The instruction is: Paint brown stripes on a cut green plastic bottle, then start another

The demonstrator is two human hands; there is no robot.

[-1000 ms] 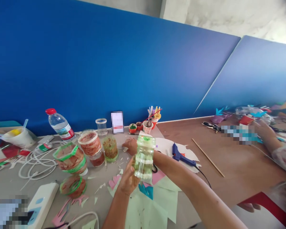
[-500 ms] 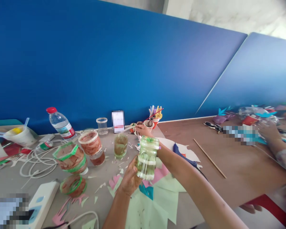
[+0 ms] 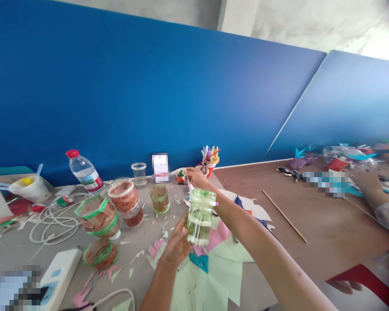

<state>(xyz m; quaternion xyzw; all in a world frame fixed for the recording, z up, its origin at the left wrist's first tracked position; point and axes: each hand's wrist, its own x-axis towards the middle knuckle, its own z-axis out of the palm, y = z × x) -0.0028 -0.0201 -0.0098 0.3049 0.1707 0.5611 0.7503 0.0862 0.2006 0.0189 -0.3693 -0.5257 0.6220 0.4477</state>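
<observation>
My left hand (image 3: 176,244) is wrapped round a clear ribbed plastic jar (image 3: 199,220), upright with a slight tilt, its rim tinged green. Farther off, my right hand (image 3: 196,176) reaches past the jar, fingers pinched on a slim whitish tool (image 3: 190,190) whose kind I cannot make out. Those fingers are beside a small red cup with green paint (image 3: 180,176). Behind them stands a red-and-white cup of brushes and sticks (image 3: 210,166). Pale green paper sheets (image 3: 210,276) lie under the jar.
On the left are brown-painted plastic containers (image 3: 123,194), a water bottle (image 3: 86,172), a coiled white cable (image 3: 52,224) and a power strip (image 3: 58,276). A blue glue gun (image 3: 238,201) and a wooden stick (image 3: 285,216) lie right. Another person's hand (image 3: 365,179) is at far right.
My right hand has moved slightly right and stays pinched near the small cups. The jar in my left hand has barely moved. The view has shifted slightly.
</observation>
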